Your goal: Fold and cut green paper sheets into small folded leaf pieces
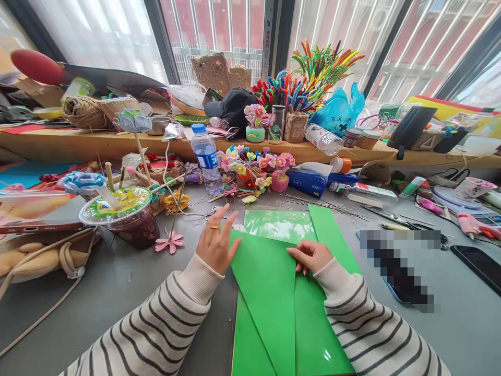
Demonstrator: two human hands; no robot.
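A sheet of green paper [266, 282] lies at an angle over more green sheets in front of me. My right hand [313, 256] pinches its upper right corner between thumb and fingers. At the upper left corner, my left hand [217, 240] has its fingers spread, with the thumb beside the paper's edge; it wears a ring. Beneath are a green strip [332, 232] sticking out at the right and a glossy clear-covered sheet [279, 223] at the top. A pink felt-like flower [169, 243] on a stem rests left of my left hand.
A lidded drink cup [121, 214] and a water bottle [206, 159] stand beyond my left arm. Right of the paper are a partly blurred phone [395, 277], scissors [407, 222] and a pink glue gun [469, 225]. Craft flowers and a crowded wooden shelf [180, 146] line the back.
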